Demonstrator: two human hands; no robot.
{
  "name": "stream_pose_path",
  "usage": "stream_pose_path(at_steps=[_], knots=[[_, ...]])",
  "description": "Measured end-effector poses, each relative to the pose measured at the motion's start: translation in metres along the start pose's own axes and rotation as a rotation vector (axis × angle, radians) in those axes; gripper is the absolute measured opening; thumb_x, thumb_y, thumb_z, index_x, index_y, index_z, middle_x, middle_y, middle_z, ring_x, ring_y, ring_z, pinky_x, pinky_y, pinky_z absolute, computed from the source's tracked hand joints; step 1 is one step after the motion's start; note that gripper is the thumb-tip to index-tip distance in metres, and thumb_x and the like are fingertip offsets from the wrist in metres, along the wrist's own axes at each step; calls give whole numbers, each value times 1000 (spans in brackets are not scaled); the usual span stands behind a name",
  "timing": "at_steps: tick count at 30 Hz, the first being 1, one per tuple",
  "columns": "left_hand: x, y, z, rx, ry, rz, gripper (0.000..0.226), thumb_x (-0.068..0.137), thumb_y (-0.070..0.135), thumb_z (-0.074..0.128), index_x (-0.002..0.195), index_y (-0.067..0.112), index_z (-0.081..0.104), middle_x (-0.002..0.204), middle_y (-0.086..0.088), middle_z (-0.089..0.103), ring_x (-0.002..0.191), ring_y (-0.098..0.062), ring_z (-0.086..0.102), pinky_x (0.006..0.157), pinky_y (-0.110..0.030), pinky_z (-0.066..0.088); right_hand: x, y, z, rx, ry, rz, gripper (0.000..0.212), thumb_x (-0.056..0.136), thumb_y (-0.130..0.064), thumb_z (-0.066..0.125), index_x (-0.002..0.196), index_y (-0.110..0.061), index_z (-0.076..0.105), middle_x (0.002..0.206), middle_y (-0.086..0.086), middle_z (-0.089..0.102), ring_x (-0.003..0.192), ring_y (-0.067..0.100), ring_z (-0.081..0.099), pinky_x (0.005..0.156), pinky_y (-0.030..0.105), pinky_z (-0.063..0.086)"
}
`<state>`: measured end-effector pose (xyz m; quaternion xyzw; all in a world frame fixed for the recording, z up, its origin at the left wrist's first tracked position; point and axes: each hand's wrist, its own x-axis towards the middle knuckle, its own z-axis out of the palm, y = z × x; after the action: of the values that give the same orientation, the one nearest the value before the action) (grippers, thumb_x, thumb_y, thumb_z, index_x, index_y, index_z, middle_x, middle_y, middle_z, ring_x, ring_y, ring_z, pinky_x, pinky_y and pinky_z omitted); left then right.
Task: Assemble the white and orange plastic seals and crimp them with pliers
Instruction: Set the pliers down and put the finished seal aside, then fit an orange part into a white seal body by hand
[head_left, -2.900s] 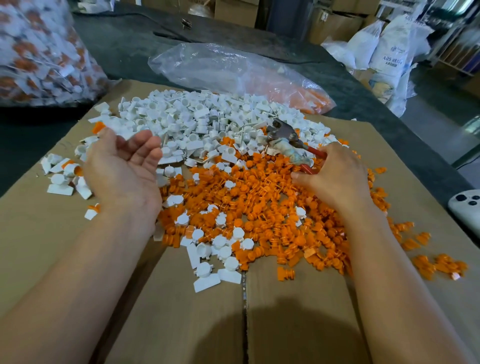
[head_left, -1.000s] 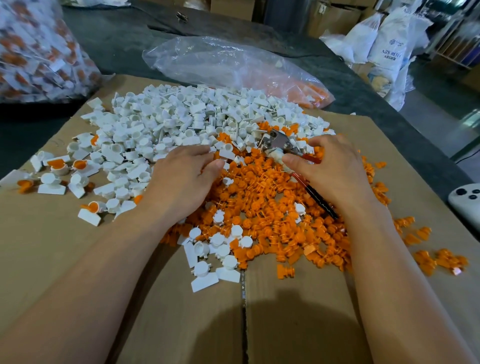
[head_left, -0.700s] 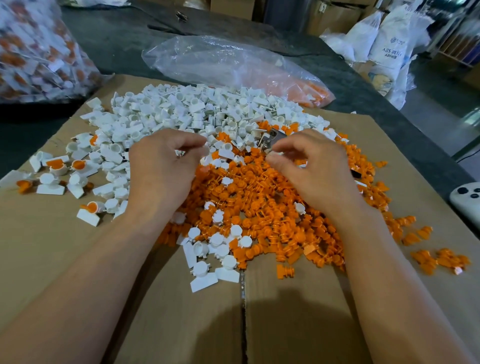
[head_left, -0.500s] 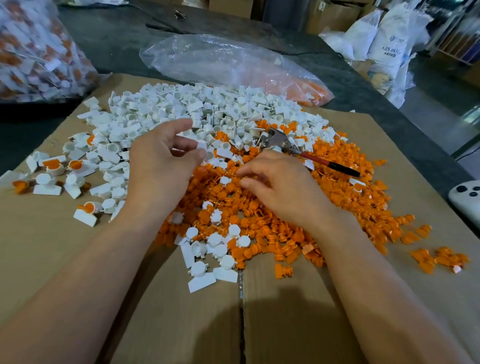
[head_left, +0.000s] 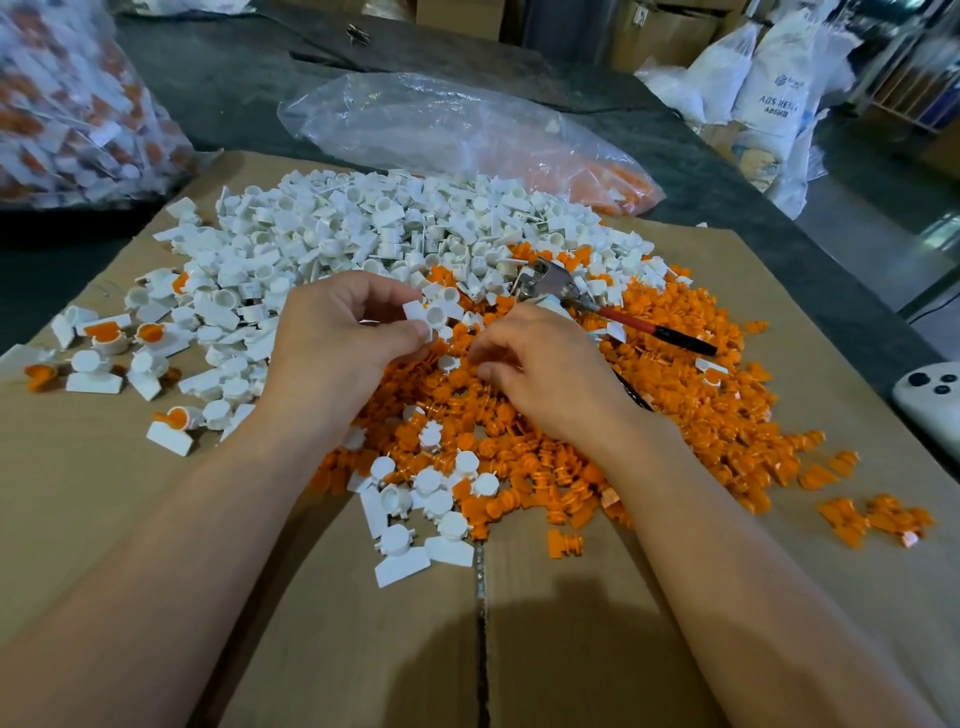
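Left hand (head_left: 337, 358) pinched a white seal (head_left: 434, 314): open cup, flat tab. Right hand (head_left: 550, 376) curled over orange seals (head_left: 680, 410), couldn't tell its grip.

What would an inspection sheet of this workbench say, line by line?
Surface: cardboard sheet laid over a dark table.
Job's things: white seal pile at the back, orange pile nearer and to the right; pliers lie on the piles, unheld; a few assembled seals at left.
Clutter: clear bag with orange parts; full bag at far left; white controller at right edge.
Hands: left hand pinches a white seal; right hand curls over the orange pile, hold unclear.
Cables: nothing seen.
Surroundings: white sacks and cardboard boxes behind.
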<state>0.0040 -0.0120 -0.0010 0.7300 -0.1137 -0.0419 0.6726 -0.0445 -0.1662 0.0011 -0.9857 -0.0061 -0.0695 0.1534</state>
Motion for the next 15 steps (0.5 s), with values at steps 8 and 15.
stream_pose_path(at_steps=[8, 15], knots=[[0, 2, 1, -41, -12, -33, 23, 76, -7, 67, 74, 14, 62, 67, -6, 66, 52, -6, 64, 58, -17, 55, 1, -1, -1, -31, -33, -1, 24, 89, -26, 57, 111, -18, 62, 109, 2, 52, 106, 18, 46, 80, 26, 35], [0, 1, 1, -87, -14, -64, 21, 79, -6, 65, 74, 14, 61, 65, -6, 65, 53, -8, 66, 43, -13, 46, 2, -3, 0, -57, -8, 38, 17, 89, -27, 57, 101, -17, 63, 104, 1, 53, 103, 18, 48, 82, 30, 38]])
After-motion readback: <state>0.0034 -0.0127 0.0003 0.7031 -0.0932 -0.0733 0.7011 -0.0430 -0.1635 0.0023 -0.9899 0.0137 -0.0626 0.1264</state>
